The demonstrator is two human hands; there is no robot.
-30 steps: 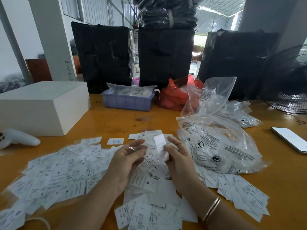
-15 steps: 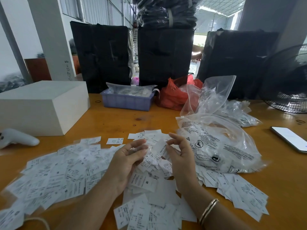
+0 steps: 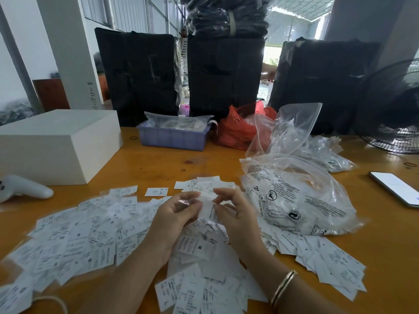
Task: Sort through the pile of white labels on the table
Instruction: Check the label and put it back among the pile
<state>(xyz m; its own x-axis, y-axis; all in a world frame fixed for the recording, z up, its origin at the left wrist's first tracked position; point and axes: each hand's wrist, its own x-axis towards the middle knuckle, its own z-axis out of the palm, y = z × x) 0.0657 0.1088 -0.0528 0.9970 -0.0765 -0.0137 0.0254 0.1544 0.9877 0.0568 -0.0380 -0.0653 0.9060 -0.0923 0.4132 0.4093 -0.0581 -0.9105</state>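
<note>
Both of our hands pinch one white label [image 3: 207, 208] between them, raised just above the middle of the pile of white labels [image 3: 95, 234]. A second ago that label stood upright at our right fingertips, held clear of the left hand; half a second ago the two hands were closing in on it. Now it hangs lower and turned on its side, shared by both grips, which we read as checking its print before placing it.

Going from the left: the white controller [image 3: 25, 189] and white box [image 3: 54, 143] sit where they were, well apart from the work. The left spread of labels looks unchanged, flat on the wooden table [image 3: 385, 245]. Our left hand [image 3: 175, 215] has curled further, thumb and fingers closed on the label's left edge. Our right hand [image 3: 235, 214], bangle at the wrist, holds the label's right edge, fingers bent inward. Just beside it lies the clear plastic bag [image 3: 294, 198], touching the right-hand labels, and farther right the phone [image 3: 394, 188], untouched.

Since only this one label has moved, we judge the sorting to be at an early or middle stage, with most pieces unsorted. Which group this label belongs to, we cannot tell; its print is too blurred.
</note>
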